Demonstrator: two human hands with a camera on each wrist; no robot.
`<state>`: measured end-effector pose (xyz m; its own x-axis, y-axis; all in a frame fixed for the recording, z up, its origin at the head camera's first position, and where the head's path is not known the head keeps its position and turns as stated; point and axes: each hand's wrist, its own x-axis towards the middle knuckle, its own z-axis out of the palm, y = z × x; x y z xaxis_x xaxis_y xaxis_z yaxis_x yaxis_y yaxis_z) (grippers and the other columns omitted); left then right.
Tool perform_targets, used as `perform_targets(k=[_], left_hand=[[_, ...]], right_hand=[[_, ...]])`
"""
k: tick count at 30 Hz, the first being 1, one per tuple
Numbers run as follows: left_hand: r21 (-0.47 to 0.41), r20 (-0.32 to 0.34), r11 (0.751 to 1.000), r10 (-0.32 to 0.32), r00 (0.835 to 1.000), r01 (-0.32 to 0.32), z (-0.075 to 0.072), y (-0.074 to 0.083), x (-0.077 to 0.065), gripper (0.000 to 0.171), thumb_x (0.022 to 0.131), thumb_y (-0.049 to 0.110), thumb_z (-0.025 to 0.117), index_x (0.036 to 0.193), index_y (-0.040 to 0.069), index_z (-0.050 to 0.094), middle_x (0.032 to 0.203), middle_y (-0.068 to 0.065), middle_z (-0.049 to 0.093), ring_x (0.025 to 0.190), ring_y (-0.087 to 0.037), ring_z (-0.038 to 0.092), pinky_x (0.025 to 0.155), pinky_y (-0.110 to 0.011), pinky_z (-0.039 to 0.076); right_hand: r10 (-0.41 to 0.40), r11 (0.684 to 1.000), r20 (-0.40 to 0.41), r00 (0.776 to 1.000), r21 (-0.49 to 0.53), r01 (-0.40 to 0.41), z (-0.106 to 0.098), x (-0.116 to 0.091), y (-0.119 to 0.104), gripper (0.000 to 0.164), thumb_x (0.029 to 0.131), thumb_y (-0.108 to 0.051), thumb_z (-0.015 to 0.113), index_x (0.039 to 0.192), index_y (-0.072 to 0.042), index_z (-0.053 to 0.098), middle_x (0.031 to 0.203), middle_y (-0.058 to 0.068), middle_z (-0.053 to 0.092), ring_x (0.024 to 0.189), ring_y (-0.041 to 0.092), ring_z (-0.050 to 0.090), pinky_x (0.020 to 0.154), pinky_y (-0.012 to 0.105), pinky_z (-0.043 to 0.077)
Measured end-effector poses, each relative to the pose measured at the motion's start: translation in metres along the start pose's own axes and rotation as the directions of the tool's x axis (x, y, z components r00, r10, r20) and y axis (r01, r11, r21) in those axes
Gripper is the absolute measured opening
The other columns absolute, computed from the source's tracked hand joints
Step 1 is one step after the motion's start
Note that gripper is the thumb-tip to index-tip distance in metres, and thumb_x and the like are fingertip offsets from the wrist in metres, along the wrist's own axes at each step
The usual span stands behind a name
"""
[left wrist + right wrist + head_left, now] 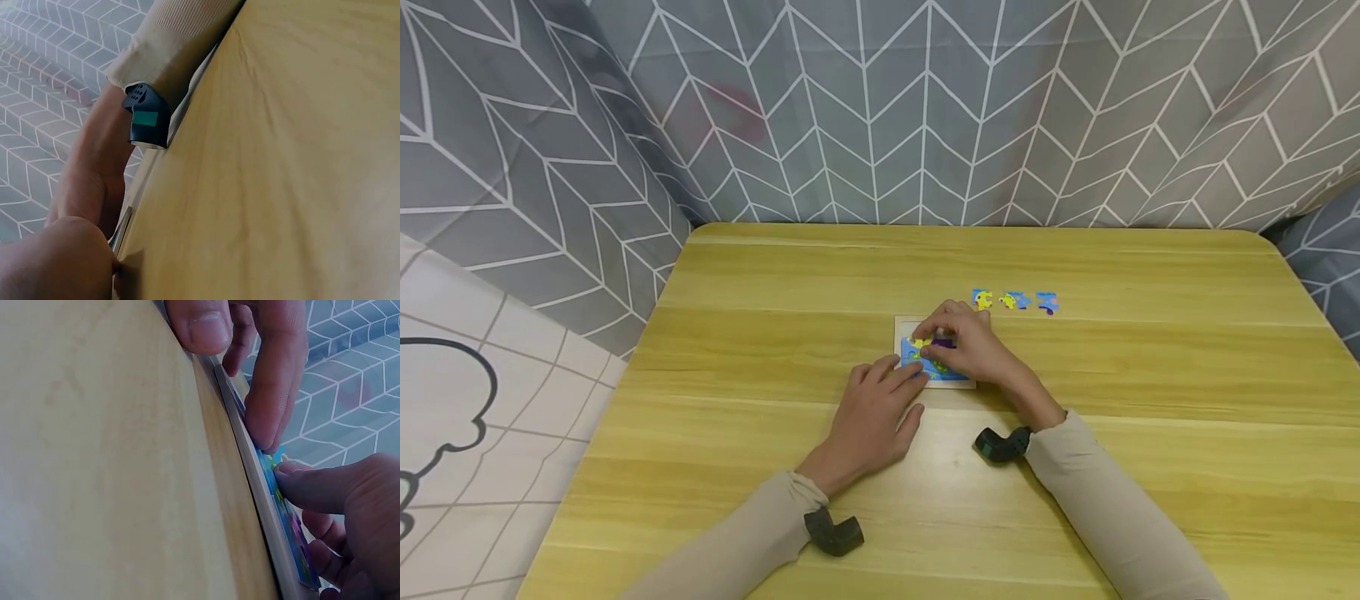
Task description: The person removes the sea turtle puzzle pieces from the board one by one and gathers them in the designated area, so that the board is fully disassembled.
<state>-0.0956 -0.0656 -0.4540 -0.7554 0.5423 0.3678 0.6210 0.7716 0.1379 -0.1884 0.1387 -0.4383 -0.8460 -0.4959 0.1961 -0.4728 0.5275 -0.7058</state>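
Observation:
A small jigsaw puzzle in a pale tray (898, 329) lies on the table, its pieces blue, yellow, green and purple. My left hand (872, 417) reaches in from the lower left, its extended fingertips resting on the tray's lower left part. From the right, my right hand (964, 340) arches over the puzzle and pinches a puzzle piece (279, 452) between thumb and fingers, close over the upper left part. Most of that piece is hidden by the fingers. In the right wrist view, the left fingers (265, 412) touch the puzzle surface beside the right thumb (306, 487).
Behind the right hand, three loose puzzle pieces lie in a row: a left one (982, 299), a middle one (1015, 301) and a right one (1047, 301). The wooden table (760, 333) ends at a grey patterned curtain (895, 117). Dark cameras (835, 533) sit at both wrists.

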Motion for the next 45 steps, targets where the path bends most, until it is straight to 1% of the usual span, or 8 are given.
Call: perform_targets(k=[10, 14, 16, 21, 27, 36, 42, 45], left_hand=[[-0.019, -0.029, 1.0, 0.0, 1.0, -0.001, 0.0017, -0.0014, 0.0037, 0.032, 0.096, 0.03, 0.062, 0.124, 0.018, 0.073, 0.133, 0.002, 0.07, 0.126, -0.025, 0.059, 0.096, -0.045, 0.045], [-0.022, -0.04, 1.0, -0.002, 0.999, 0.001, 0.0015, -0.0014, 0.005, 0.031, 0.096, 0.029, 0.063, 0.122, 0.018, 0.074, 0.132, 0.002, 0.071, 0.125, -0.025, 0.06, 0.095, -0.046, 0.046], [-0.027, -0.045, 1.0, -0.004, 0.999, 0.002, 0.0013, -0.0013, 0.0058, 0.03, 0.096, 0.028, 0.063, 0.121, 0.018, 0.075, 0.131, 0.002, 0.071, 0.124, -0.025, 0.061, 0.095, -0.045, 0.046], [-0.047, -0.052, 0.999, -0.008, 0.999, 0.005, 0.0009, -0.0009, 0.0069, 0.028, 0.096, 0.026, 0.064, 0.12, 0.018, 0.076, 0.129, 0.001, 0.072, 0.122, -0.026, 0.062, 0.094, -0.046, 0.046], [-0.066, -0.072, 0.998, -0.013, 0.997, 0.008, 0.0013, 0.0, 0.0066, 0.028, 0.095, 0.025, 0.065, 0.119, 0.018, 0.076, 0.128, 0.001, 0.073, 0.121, -0.026, 0.062, 0.093, -0.045, 0.046], [-0.085, -0.085, 0.996, -0.03, 0.996, 0.023, 0.0001, 0.0008, 0.0059, 0.027, 0.094, 0.025, 0.065, 0.118, 0.018, 0.077, 0.126, 0.001, 0.074, 0.121, -0.025, 0.063, 0.092, -0.045, 0.045], [-0.09, -0.076, 0.996, -0.034, 0.997, 0.027, -0.0003, 0.0013, 0.0057, 0.028, 0.094, 0.025, 0.066, 0.119, 0.018, 0.077, 0.127, 0.001, 0.074, 0.122, -0.026, 0.062, 0.092, -0.045, 0.045], [-0.089, -0.068, 0.996, -0.036, 0.997, 0.03, 0.0003, 0.0016, 0.0059, 0.029, 0.095, 0.025, 0.065, 0.12, 0.018, 0.076, 0.128, 0.001, 0.073, 0.123, -0.026, 0.061, 0.093, -0.045, 0.045]], right_hand=[[0.049, 0.991, 0.037, 0.998, 0.124, -0.053, -0.0015, 0.0003, -0.001, 0.013, 0.088, -0.005, 0.077, 0.1, -0.009, 0.075, 0.089, 0.005, 0.07, 0.096, 0.022, 0.052, 0.09, 0.047, 0.017], [0.068, 0.982, 0.058, 0.996, 0.174, -0.077, -0.0029, 0.0007, -0.0019, 0.011, 0.091, -0.003, 0.074, 0.101, -0.007, 0.074, 0.089, 0.007, 0.071, 0.099, 0.022, 0.058, 0.093, 0.041, 0.025], [0.082, 0.975, 0.072, 0.994, 0.2, -0.095, -0.0033, 0.0008, -0.0022, 0.009, 0.092, -0.003, 0.072, 0.101, -0.006, 0.073, 0.091, 0.008, 0.071, 0.097, 0.021, 0.062, 0.092, 0.036, 0.033], [0.094, 0.962, 0.1, 0.991, 0.248, -0.116, -0.0036, 0.0011, -0.0013, 0.007, 0.095, -0.004, 0.069, 0.1, -0.006, 0.073, 0.093, 0.01, 0.072, 0.086, 0.015, 0.066, 0.079, 0.023, 0.047], [0.112, 0.938, 0.105, 0.988, 0.317, -0.14, -0.0036, 0.0006, -0.0003, 0.006, 0.094, -0.003, 0.07, 0.098, -0.003, 0.075, 0.086, 0.014, 0.072, 0.063, 0.008, 0.055, 0.059, 0.02, 0.043], [0.094, 0.936, 0.134, 0.986, 0.325, -0.133, -0.0066, 0.0007, -0.0003, 0.01, 0.092, -0.004, 0.073, 0.1, -0.007, 0.078, 0.084, 0.01, 0.073, 0.061, 0.008, 0.054, 0.057, 0.021, 0.042], [0.036, 0.966, 0.111, 0.993, 0.252, -0.063, -0.0069, -0.0003, 0.0007, 0.011, 0.091, -0.005, 0.075, 0.1, -0.008, 0.081, 0.092, 0.008, 0.076, 0.084, 0.012, 0.056, 0.069, 0.022, 0.043], [0.043, 0.972, 0.081, 0.996, 0.228, -0.061, -0.0059, -0.0006, -0.0003, 0.009, 0.091, -0.007, 0.075, 0.098, -0.009, 0.081, 0.089, 0.007, 0.076, 0.081, 0.012, 0.056, 0.075, 0.026, 0.04]])
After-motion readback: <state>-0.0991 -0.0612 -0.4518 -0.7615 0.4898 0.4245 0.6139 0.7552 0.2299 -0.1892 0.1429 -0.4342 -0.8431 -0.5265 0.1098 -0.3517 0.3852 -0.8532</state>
